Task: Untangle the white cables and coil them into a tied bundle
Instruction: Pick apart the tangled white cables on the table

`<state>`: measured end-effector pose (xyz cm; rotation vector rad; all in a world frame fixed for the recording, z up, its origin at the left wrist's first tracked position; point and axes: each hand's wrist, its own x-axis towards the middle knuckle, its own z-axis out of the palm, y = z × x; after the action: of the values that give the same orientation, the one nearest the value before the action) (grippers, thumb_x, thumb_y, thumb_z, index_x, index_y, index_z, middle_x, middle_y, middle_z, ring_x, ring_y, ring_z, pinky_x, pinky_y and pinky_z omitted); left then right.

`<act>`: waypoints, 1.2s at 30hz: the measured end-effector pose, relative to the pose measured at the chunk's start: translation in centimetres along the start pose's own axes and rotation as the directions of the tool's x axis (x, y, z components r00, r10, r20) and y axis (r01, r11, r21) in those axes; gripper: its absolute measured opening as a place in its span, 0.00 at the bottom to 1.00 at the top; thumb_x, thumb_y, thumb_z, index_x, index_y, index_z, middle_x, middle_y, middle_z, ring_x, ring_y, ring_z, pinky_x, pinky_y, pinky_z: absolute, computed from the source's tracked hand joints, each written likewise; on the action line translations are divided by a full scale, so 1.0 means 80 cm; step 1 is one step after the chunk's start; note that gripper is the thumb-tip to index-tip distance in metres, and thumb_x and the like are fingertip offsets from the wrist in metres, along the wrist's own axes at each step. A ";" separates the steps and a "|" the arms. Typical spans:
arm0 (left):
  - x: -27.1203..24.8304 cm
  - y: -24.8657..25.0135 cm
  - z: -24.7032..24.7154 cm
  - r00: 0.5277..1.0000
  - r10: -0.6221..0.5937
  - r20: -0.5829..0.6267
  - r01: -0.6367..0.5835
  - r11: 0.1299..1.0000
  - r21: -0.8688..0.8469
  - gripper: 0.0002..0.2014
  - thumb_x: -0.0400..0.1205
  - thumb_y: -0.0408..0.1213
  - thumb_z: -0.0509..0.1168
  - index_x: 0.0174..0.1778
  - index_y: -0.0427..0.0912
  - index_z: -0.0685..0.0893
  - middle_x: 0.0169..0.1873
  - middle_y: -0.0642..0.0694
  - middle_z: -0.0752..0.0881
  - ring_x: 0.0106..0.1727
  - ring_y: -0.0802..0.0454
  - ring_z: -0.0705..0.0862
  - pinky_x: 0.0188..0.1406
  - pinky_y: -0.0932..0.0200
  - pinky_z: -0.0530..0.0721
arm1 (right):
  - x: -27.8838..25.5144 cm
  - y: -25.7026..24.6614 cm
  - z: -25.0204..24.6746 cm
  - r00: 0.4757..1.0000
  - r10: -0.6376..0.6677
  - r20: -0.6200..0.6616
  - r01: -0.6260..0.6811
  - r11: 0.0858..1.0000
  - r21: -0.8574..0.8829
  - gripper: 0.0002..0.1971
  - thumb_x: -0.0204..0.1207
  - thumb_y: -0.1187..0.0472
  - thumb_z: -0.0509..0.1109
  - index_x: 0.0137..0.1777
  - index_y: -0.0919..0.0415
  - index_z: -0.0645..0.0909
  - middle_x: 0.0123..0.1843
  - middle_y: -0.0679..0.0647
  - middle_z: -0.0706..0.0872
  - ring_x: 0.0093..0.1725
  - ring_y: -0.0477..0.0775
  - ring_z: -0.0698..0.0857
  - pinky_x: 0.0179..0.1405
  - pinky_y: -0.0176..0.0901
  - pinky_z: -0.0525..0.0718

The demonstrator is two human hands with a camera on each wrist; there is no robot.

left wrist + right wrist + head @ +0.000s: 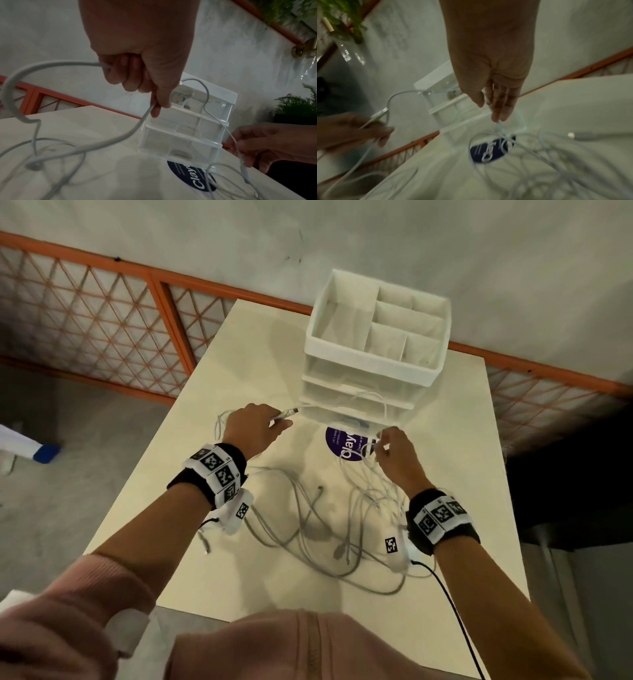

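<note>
Cream counter (428, 559) under both hands carries the white cables (308, 529) in a loose tangle. Left hand (255, 428) has fingers curled round a plug end, pointing at the clear drawer organizer (373, 350). Right hand (397, 457) pinches a strand rising straight from the knot below.

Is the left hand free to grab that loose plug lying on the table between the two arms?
Probably not right away. The left hand already grips a white cable near its connector, so it would have to let go first. The loose plug itself lies uncovered on the table, nothing over it.
</note>
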<state>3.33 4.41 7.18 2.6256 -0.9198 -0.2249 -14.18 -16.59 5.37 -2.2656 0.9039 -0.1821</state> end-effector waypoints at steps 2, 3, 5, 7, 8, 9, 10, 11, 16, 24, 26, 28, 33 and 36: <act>-0.001 -0.003 0.004 0.999 0.013 0.029 -0.014 0.999 0.047 0.20 0.83 0.56 0.58 0.51 0.44 0.87 0.46 0.41 0.88 0.51 0.39 0.85 0.41 0.54 0.74 | -0.013 -0.014 0.030 0.998 -0.053 -0.036 0.053 0.999 -0.015 0.13 0.78 0.69 0.62 0.61 0.72 0.69 0.60 0.67 0.76 0.49 0.63 0.81 0.51 0.57 0.82; -0.001 -0.006 0.007 0.998 0.026 0.057 -0.031 0.995 0.090 0.20 0.83 0.56 0.58 0.53 0.44 0.86 0.49 0.41 0.88 0.53 0.39 0.84 0.44 0.52 0.75 | -0.017 -0.017 0.043 0.999 -0.027 -0.044 0.025 0.999 -0.027 0.16 0.79 0.69 0.62 0.65 0.73 0.67 0.63 0.67 0.73 0.50 0.65 0.81 0.51 0.55 0.81; -0.005 -0.016 0.010 0.991 0.028 0.129 -0.053 0.980 0.191 0.21 0.84 0.55 0.55 0.59 0.44 0.84 0.56 0.41 0.87 0.58 0.39 0.83 0.51 0.51 0.76 | -0.019 -0.017 0.061 0.996 0.091 0.007 -0.090 0.991 -0.100 0.19 0.80 0.69 0.59 0.70 0.74 0.65 0.69 0.67 0.70 0.58 0.69 0.81 0.54 0.56 0.79; -0.009 -0.025 0.009 0.986 0.008 0.164 -0.050 0.965 0.256 0.23 0.84 0.57 0.53 0.63 0.45 0.82 0.59 0.41 0.86 0.59 0.38 0.83 0.51 0.50 0.77 | -0.016 -0.010 0.069 0.989 0.133 0.060 -0.117 0.968 -0.223 0.18 0.80 0.70 0.58 0.69 0.73 0.67 0.69 0.67 0.71 0.61 0.69 0.80 0.56 0.57 0.79; -0.010 -0.028 0.007 0.988 0.007 0.157 -0.049 0.963 0.266 0.24 0.84 0.57 0.53 0.63 0.45 0.82 0.60 0.40 0.85 0.59 0.37 0.83 0.50 0.50 0.77 | -0.013 -0.005 0.068 0.993 0.114 0.040 -0.100 0.961 -0.258 0.17 0.79 0.71 0.58 0.67 0.73 0.68 0.68 0.67 0.71 0.60 0.69 0.80 0.54 0.58 0.80; -0.012 -0.030 0.005 0.989 0.000 0.147 -0.040 0.962 0.270 0.24 0.85 0.56 0.53 0.63 0.44 0.82 0.59 0.38 0.85 0.60 0.36 0.83 0.49 0.50 0.76 | -0.011 0.000 0.068 0.997 0.074 -0.002 -0.072 0.965 -0.252 0.16 0.77 0.72 0.60 0.65 0.72 0.69 0.66 0.67 0.72 0.59 0.69 0.79 0.52 0.59 0.81; -0.013 -0.030 0.002 0.990 -0.005 0.138 -0.033 0.963 0.268 0.24 0.85 0.56 0.53 0.63 0.43 0.82 0.59 0.37 0.85 0.60 0.36 0.82 0.48 0.50 0.75 | -0.009 0.004 0.066 0.999 0.012 -0.048 -0.022 0.974 -0.224 0.15 0.76 0.72 0.61 0.62 0.71 0.71 0.63 0.66 0.73 0.57 0.68 0.80 0.50 0.59 0.82; -0.015 -0.032 0.000 0.991 -0.005 0.134 -0.031 0.964 0.263 0.24 0.85 0.56 0.53 0.63 0.42 0.82 0.59 0.36 0.85 0.60 0.36 0.82 0.49 0.50 0.76 | -0.009 0.006 0.062 0.995 -0.068 -0.073 0.052 0.980 -0.193 0.12 0.75 0.70 0.63 0.58 0.69 0.72 0.59 0.65 0.75 0.54 0.66 0.80 0.47 0.59 0.82; -0.024 -0.025 0.004 0.987 -0.024 0.157 -0.008 0.980 0.198 0.23 0.83 0.57 0.56 0.59 0.42 0.83 0.56 0.36 0.85 0.59 0.36 0.82 0.49 0.49 0.77 | -0.032 0.002 0.040 0.857 -0.309 0.412 0.325 0.945 0.033 0.06 0.71 0.71 0.70 0.41 0.59 0.82 0.36 0.53 0.83 0.31 0.41 0.79 0.35 0.36 0.78; -0.043 0.002 0.011 0.993 0.003 0.117 0.014 0.990 -0.140 0.20 0.82 0.56 0.60 0.51 0.41 0.83 0.35 0.44 0.81 0.46 0.39 0.83 0.42 0.53 0.75 | -0.076 0.034 0.049 0.555 -0.155 0.817 0.490 0.855 -0.170 0.14 0.66 0.72 0.73 0.51 0.60 0.87 0.40 0.47 0.71 0.39 0.42 0.72 0.37 0.35 0.70; -0.048 0.007 0.010 0.993 0.014 0.117 0.009 0.981 -0.192 0.19 0.82 0.55 0.60 0.50 0.40 0.82 0.28 0.50 0.75 0.40 0.43 0.80 0.39 0.55 0.73 | -0.081 0.030 0.047 0.564 -0.160 0.810 0.479 0.862 -0.163 0.14 0.68 0.71 0.70 0.52 0.58 0.87 0.48 0.52 0.70 0.46 0.47 0.72 0.46 0.38 0.70; -0.053 0.012 0.009 0.995 0.027 0.096 -0.004 0.974 -0.227 0.19 0.82 0.54 0.61 0.48 0.40 0.83 0.25 0.53 0.73 0.38 0.45 0.79 0.38 0.56 0.71 | -0.087 0.029 0.047 0.559 -0.128 0.819 0.479 0.857 -0.192 0.15 0.67 0.69 0.74 0.53 0.53 0.86 0.53 0.52 0.69 0.53 0.49 0.70 0.54 0.42 0.74; -0.065 0.030 -0.002 0.992 0.097 0.084 -0.060 0.931 -0.361 0.15 0.82 0.50 0.64 0.43 0.40 0.82 0.22 0.51 0.70 0.26 0.56 0.72 0.28 0.69 0.68 | -0.101 0.045 0.056 0.603 -0.094 0.792 0.479 0.837 -0.265 0.11 0.62 0.58 0.81 0.44 0.54 0.88 0.47 0.49 0.69 0.53 0.49 0.67 0.56 0.48 0.72; -0.071 0.039 -0.008 0.983 0.139 0.119 -0.074 0.896 -0.438 0.11 0.82 0.46 0.65 0.44 0.41 0.82 0.22 0.51 0.68 0.26 0.56 0.69 0.27 0.73 0.69 | -0.099 0.036 0.042 0.680 -0.188 0.708 0.401 0.904 -0.145 0.08 0.66 0.54 0.79 0.45 0.55 0.90 0.44 0.48 0.72 0.50 0.48 0.70 0.51 0.38 0.69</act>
<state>-2.72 5.88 9.18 2.1634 -0.9337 -0.5371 -20.53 -11.07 1.88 -2.4459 0.1551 0.6641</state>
